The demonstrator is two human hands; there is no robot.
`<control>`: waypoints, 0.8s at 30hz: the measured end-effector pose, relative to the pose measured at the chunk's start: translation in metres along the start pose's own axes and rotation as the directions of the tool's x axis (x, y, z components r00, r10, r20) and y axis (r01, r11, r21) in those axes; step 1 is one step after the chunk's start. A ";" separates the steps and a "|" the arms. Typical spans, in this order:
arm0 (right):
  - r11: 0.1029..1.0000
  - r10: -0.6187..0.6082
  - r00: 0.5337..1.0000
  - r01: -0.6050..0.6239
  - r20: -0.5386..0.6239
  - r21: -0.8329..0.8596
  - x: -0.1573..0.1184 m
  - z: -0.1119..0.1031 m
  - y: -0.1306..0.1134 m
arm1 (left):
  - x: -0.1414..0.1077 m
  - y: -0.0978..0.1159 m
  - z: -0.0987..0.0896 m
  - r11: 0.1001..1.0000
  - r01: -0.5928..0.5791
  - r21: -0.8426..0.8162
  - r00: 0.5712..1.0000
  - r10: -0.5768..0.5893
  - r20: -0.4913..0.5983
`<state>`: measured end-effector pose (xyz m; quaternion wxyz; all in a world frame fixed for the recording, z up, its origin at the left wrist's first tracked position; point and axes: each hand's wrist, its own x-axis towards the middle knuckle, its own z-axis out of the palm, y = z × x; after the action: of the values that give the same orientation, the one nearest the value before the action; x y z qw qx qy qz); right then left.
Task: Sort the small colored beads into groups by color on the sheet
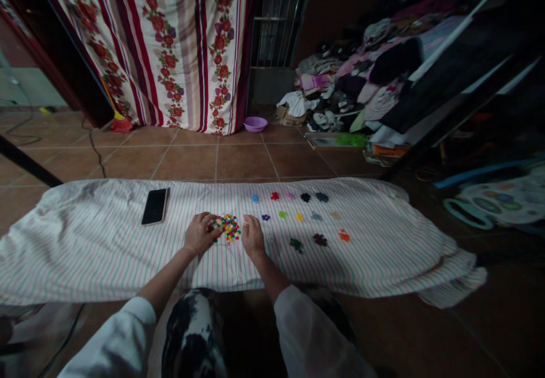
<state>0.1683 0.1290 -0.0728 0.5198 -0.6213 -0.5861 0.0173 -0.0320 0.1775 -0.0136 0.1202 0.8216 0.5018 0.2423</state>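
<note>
Over the pile of small multicoloured pieces [230,227], the left hand [200,233] lies palm down, fingers slightly spread and touching its left edge. Just beside the pile's right edge, the right hand [254,237] is turned inward with curled fingers; whether it pinches anything I cannot tell. Both bare forearms angle inward from loose, pale sleeves. To the right lie thirteen small single-colour clusters [299,217], knobbly and irregular, in rows of five, five and three. One flat, rectangular smartphone [155,206] rests left of the hands. Thin-striped, wrinkled cloth [106,253] covers the table. Beyond, one round purple basin [255,124] sits on the tiled floor beside a floral curtain [183,49].
</note>
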 end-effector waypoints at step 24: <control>1.000 0.025 0.999 -0.025 0.020 -0.009 0.001 -0.001 -0.003 | 0.036 0.040 0.006 0.985 0.103 0.138 0.966 -0.132 0.223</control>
<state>0.1669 0.1280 -0.0695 0.5108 -0.6307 -0.5836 0.0277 0.0151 0.1914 0.0092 0.1405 0.8188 0.5465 0.1054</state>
